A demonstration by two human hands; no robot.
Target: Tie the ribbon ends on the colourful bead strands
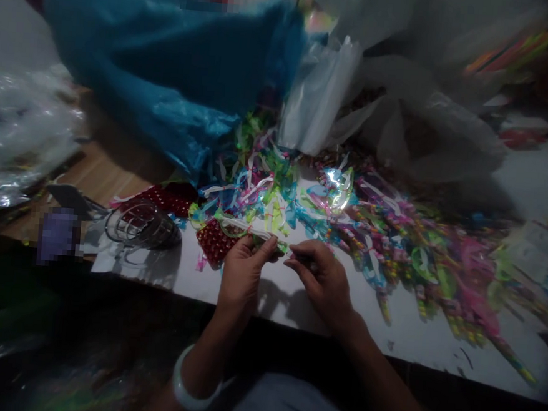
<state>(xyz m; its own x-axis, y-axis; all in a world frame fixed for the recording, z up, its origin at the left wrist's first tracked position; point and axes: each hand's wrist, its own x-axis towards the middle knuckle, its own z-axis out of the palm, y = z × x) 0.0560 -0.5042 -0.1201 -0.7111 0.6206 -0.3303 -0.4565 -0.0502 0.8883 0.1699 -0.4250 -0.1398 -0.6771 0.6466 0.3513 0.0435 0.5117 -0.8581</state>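
Both hands meet above the white tabletop near its front edge. My left hand (pixel 243 272), with a pale bangle (pixel 189 381) on its wrist, pinches a white ribbon (pixel 258 229) between thumb and fingers. A bit of green plastic shows by its fingertips. Close on the right, my right hand (pixel 322 281) is closed in a pinch. Something small and dark sits in its fingers, too blurred to name. Just left of my left hand lies a dark red, bead-textured piece (pixel 215 242). A heap of colourful plastic pieces with white ribbons (pixel 275 193) spreads beyond my hands.
A clear glass (pixel 145 228) stands at the table's left end. Behind the heap are a large blue plastic bag (pixel 194 68) and clear plastic bags (pixel 319 96). Several colourful striped sticks (pixel 472 326) lie at the right. The white table (pixel 193 284) ends just before my lap.
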